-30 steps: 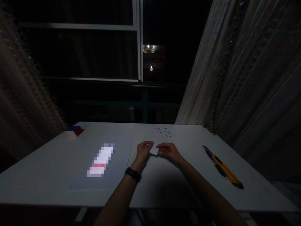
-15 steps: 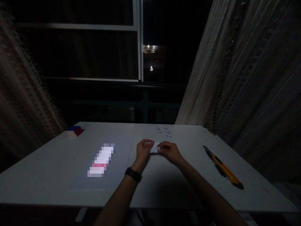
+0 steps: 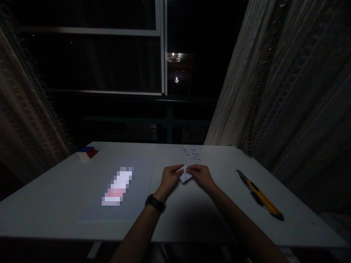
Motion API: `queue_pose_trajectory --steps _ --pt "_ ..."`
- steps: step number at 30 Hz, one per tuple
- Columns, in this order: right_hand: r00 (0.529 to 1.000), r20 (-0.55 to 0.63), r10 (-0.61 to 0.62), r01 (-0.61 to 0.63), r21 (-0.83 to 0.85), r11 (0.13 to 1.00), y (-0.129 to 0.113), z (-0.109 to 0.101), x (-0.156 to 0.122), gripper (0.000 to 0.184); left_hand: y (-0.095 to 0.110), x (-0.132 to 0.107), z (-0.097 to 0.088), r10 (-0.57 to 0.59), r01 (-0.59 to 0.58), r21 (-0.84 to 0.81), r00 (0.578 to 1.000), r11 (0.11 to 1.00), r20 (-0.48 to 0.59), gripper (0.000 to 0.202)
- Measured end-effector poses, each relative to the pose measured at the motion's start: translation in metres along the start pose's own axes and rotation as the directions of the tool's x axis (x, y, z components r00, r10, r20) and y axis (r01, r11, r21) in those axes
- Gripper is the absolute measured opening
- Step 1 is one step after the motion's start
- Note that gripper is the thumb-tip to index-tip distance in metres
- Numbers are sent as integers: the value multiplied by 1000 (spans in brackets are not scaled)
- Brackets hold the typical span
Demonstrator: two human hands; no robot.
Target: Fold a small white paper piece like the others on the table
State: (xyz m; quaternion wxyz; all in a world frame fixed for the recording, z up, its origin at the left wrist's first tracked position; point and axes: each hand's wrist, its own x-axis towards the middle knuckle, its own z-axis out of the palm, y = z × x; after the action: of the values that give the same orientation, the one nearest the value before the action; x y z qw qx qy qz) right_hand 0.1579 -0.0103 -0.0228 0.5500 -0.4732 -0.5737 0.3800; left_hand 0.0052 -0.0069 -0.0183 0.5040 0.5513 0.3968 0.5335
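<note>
A small piece of folded white paper is held between my two hands over the middle of the table, one corner pointing toward me. My left hand, with a dark band on its wrist, pinches the paper's left side. From the right, my right hand has its fingertips closed on the other side of the paper. Parts of the paper are hidden under the fingers. Just beyond the hands lie several small folded paper pieces in loose rows.
On the white table, a large pale sheet lies left of my hands, with a bright blurred-out screen on it. A yellow and black utility knife lies at right. A coloured cube sits far left. Curtains hang beyond.
The paper has been turned so that a corner now points toward me. Both hands have shifted slightly to the right, still holding it.
</note>
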Motion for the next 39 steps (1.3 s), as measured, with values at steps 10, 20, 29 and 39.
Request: queue_pose_trajectory --steps 10,20,29,39 --pt "999 -38 -8 10 48 999 10 0 3 25 0 -5 5 136 -157 189 983 969 123 33" --pt "997 -25 -79 79 -7 997 3 3 -1 26 2 -7 4 216 -228 304 974 925 74 25" --pt "997 55 -50 47 56 997 6 6 -4 26 -3 -2 4 250 -237 386 968 892 15 18" --pt "993 112 -40 31 82 996 3 5 -5 25 3 -6 2 386 -407 544 909 734 159 19"
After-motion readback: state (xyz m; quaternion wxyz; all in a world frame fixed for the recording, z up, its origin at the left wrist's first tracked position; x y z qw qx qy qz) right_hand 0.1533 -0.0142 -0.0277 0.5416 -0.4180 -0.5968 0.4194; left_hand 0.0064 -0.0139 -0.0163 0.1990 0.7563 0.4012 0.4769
